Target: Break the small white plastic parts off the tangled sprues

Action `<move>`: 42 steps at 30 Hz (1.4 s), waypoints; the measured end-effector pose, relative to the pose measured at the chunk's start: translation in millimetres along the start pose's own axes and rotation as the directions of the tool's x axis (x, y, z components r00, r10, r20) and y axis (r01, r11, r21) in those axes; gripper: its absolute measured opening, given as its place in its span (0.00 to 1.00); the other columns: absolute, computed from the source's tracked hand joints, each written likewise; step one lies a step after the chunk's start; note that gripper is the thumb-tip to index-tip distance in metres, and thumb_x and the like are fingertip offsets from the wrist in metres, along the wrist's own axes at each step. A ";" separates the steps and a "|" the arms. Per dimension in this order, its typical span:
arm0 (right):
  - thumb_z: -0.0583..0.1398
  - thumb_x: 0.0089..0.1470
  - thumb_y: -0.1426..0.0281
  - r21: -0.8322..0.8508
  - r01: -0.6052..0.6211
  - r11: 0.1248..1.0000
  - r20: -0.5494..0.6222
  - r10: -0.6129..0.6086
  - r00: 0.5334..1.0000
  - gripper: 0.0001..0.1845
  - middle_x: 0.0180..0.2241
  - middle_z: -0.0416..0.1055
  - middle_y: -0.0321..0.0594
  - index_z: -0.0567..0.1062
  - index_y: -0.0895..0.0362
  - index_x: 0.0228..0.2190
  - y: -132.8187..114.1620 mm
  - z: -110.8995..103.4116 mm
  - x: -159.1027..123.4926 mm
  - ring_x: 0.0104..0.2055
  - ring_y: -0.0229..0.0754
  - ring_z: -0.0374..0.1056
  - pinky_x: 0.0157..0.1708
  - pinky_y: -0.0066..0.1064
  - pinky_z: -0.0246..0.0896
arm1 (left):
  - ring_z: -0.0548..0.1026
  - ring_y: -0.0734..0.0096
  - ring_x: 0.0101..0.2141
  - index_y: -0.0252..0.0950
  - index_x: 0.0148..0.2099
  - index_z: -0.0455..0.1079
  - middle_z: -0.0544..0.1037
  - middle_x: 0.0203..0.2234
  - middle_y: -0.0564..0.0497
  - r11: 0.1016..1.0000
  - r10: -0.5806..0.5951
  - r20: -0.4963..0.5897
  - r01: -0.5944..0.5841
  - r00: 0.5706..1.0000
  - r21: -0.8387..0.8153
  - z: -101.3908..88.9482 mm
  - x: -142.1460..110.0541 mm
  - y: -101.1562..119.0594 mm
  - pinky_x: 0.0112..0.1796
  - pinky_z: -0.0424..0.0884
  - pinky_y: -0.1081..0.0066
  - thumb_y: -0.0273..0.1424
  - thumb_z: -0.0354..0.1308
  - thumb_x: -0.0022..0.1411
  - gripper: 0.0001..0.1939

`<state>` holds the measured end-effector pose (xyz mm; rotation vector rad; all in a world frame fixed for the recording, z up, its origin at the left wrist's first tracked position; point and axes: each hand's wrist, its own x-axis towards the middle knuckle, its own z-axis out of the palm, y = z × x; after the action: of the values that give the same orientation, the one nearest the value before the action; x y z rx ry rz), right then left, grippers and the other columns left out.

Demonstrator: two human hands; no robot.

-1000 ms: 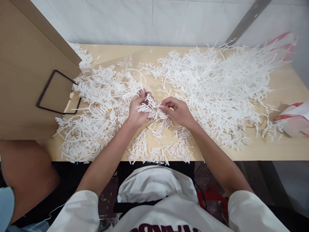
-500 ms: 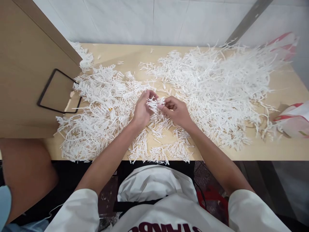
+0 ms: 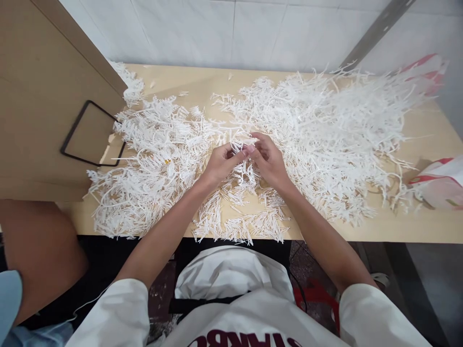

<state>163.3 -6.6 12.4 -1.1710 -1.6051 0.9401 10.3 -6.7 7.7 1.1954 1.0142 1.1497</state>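
Observation:
My left hand [image 3: 220, 165] and my right hand [image 3: 267, 160] meet over the middle of a light wooden table [image 3: 405, 221]. Both pinch one small white plastic sprig [image 3: 241, 145] between their fingertips. A tall heap of long white plastic branches [image 3: 333, 120] spreads to the right of my hands. To the left lies a flatter heap of white branches [image 3: 152, 164]. Short loose white sprigs [image 3: 238, 224] lie in rows near the table's front edge, just below my hands.
A brown wooden panel [image 3: 39, 106] with a black rectangular frame [image 3: 92, 135] stands at the left. Red-and-white plastic bags [image 3: 439, 180] sit at the right edge. Another person's bare knee [image 3: 39, 250] shows at lower left. A white tiled wall [image 3: 231, 29] backs the table.
Both hands have shifted slightly right and away from me. The bunch my left hand held a second ago is smaller; only a small sprig sits between the fingertips of both hands.

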 end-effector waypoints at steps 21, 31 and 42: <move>0.50 0.61 0.64 -0.706 0.355 0.614 0.035 -0.470 0.882 0.22 0.16 0.56 0.35 0.59 0.56 0.16 9.4 -0.8 -4.6 0.21 0.34 0.49 0.23 0.32 0.45 | 0.50 0.77 0.16 0.39 0.33 0.60 0.60 0.14 0.58 0.893 0.152 -0.077 -0.104 0.985 0.438 6.6 -6.7 -15.1 0.26 0.44 0.69 0.36 0.57 0.60 0.10; 0.50 0.62 0.56 -0.414 0.240 0.878 -0.110 -0.310 0.944 0.17 0.42 0.68 0.41 0.72 0.51 0.44 4.1 -4.4 0.4 0.46 0.42 0.64 0.43 0.37 0.61 | 0.55 0.80 0.17 0.37 0.35 0.64 0.60 0.15 0.58 0.986 0.097 -0.095 -0.082 0.991 0.147 1.7 -6.8 2.1 0.22 0.46 0.70 0.38 0.58 0.60 0.10; 0.48 0.63 0.61 -0.710 0.306 0.634 0.062 -0.376 0.924 0.18 0.23 0.62 0.40 0.63 0.55 0.23 14.4 -2.7 2.9 0.28 0.41 0.58 0.33 0.37 0.57 | 0.47 0.79 0.15 0.38 0.29 0.59 0.57 0.12 0.60 0.923 0.160 -0.108 -0.110 0.981 0.369 7.9 -6.4 -10.5 0.24 0.42 0.69 0.28 0.61 0.55 0.11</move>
<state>169.4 0.1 0.5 -1.3014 -2.0979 -0.0352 18.2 -14.3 -1.9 1.5133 1.3050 1.1967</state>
